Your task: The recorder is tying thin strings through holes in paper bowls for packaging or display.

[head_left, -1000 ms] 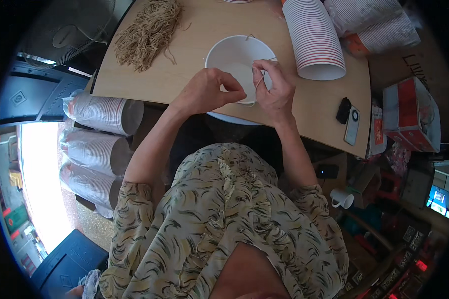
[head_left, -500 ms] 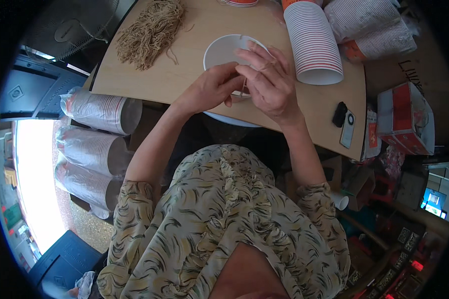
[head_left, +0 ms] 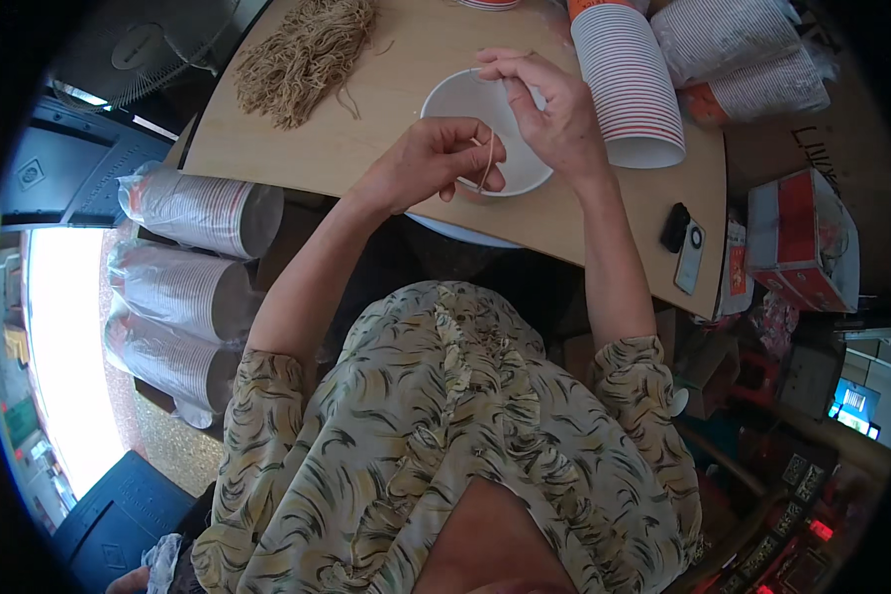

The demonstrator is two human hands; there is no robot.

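Note:
A white paper tub (head_left: pixel 515 178) stands at the near edge of the table, its mouth facing up. My left hand (head_left: pixel 436 160) is at its near left side, fingers pinching a thin brown twine (head_left: pixel 489 163) that curves up above the tub's mouth. My right hand (head_left: pixel 556 111) is at the tub's far right rim, fingertips over the edge and thumb towards the inside; it appears to grip the rim. A tangled heap of the same brown twine (head_left: pixel 305 64) lies on the table at the far left.
A long stack of nested white tubs (head_left: pixel 626 84) lies at the right, beside plastic-wrapped stacks (head_left: pixel 728 38). A phone (head_left: pixel 690 260) and a black key fob (head_left: pixel 674 229) sit near the table's right edge. More wrapped stacks (head_left: pixel 183 287) lie below left.
My hands have moved apart. The right hand has gone up and right to the tub's far rim; the left keeps the twine. The tub has shifted slightly right.

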